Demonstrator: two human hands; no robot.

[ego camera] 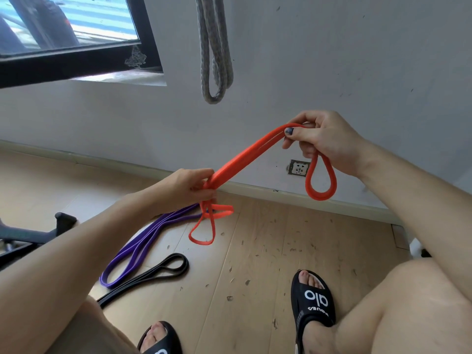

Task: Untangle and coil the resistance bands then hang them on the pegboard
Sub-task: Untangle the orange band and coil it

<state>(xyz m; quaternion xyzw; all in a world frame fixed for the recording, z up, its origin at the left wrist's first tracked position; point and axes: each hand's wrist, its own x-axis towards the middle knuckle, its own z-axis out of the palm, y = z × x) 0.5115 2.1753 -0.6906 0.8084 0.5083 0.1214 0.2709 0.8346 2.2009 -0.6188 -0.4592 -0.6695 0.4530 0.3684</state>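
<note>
The fingers (297, 139) of the right hand (324, 141) were curled round the upper end of the orange band (245, 155), a flat, smooth rubbery strap, pinching it under the thumb so that a teardrop loop hung just below them. From there the doubled strap ran taut, down and away to the fingers of the left hand (189, 186), which were clenched on a bunched fold of the same band; below those fingers two more loops dangled, one narrow and lying sideways, one rounder and lower. Beneath the left fingers, on the pale wooden plank floor (268, 251) flecked with small bits of debris, lay the purple band (143, 247), a long flat doubled loop, and nearer the person the thinner black band (163, 270), ending in a rounded eye. Above and between the two sets of fingers a grey woven band (214, 54) hung in loops against the white wall (357, 60).
</note>
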